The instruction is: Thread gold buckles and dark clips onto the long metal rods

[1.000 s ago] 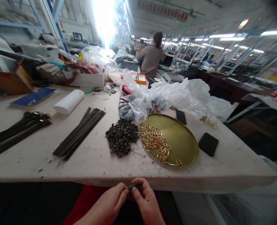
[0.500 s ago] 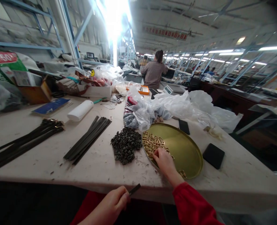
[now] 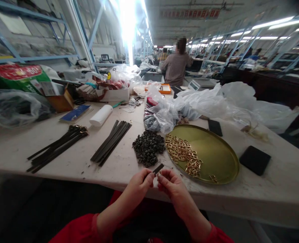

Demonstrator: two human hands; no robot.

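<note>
My left hand point(image 3: 142, 182) is closed around a dark strap point(image 3: 158, 168), whose end sticks out past the thumb. Close beside it, my right hand point(image 3: 171, 185) pinches a small gold buckle point(image 3: 158, 176), mostly covered by the fingers, right at the strap. A round brass-coloured tray point(image 3: 215, 152) lies to the right, with a heap of gold buckles point(image 3: 182, 152) along its left side. Left of the tray is a pile of small black loops point(image 3: 148, 147). Farther left lies a bundle of plain dark straps point(image 3: 112, 141).
Straps with gold buckles point(image 3: 60, 143) lie at the left. Behind stand a white roll point(image 3: 101, 115), a blue booklet point(image 3: 75, 113) and clear plastic bags point(image 3: 200, 104). A black flat object point(image 3: 255, 160) is right of the tray. A person point(image 3: 176, 65) has their back turned farther off.
My right hand has left the buckle heap and come to my left hand with a buckle. My left hand has risen with the strap. The view has shifted somewhat.
</note>
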